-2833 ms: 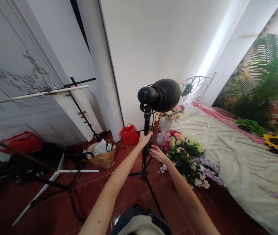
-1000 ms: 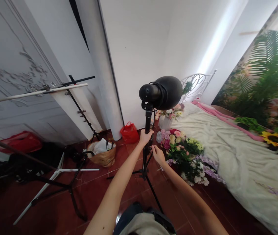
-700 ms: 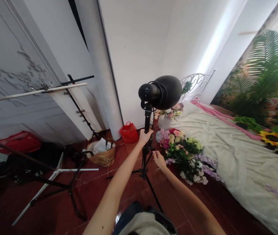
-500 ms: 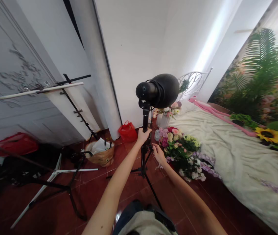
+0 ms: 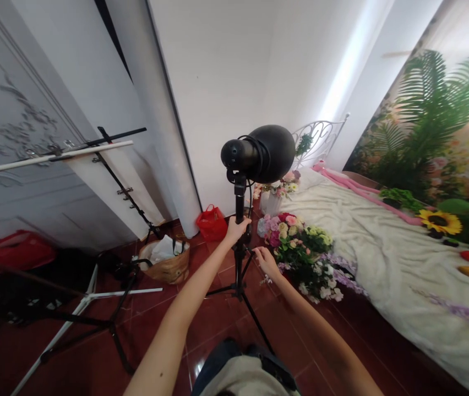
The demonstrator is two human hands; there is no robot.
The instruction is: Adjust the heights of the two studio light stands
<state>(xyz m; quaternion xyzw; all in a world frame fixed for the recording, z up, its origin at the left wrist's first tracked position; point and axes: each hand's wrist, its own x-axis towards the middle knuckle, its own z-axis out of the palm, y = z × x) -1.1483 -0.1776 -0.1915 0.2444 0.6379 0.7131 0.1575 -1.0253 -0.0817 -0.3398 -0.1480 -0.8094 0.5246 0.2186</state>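
Note:
A black studio light (image 5: 273,154) with a rounded reflector sits on top of a black light stand (image 5: 240,203). My left hand (image 5: 236,230) is wrapped round the stand's upright tube, below the lamp. Lower down on the right, my right hand (image 5: 265,260) has its thumb and fingers drawn together beside the stand's collar. What the right fingertips hold, if anything, is too small to make out. A cable hangs along the tube. The stand's black legs are spread on the red tiled floor (image 5: 213,322).
Artificial flowers (image 5: 294,234) stand close on the right, beside a bed with a cream blanket (image 5: 383,258). At left are a woven basket (image 5: 170,264), a red bag (image 5: 212,223) and a white stand (image 5: 88,297) whose legs spread across the floor.
The view has shifted slightly, so the lamp and stand appear a little further left. My left hand keeps its grip on the tube; my right hand stays beside the collar.

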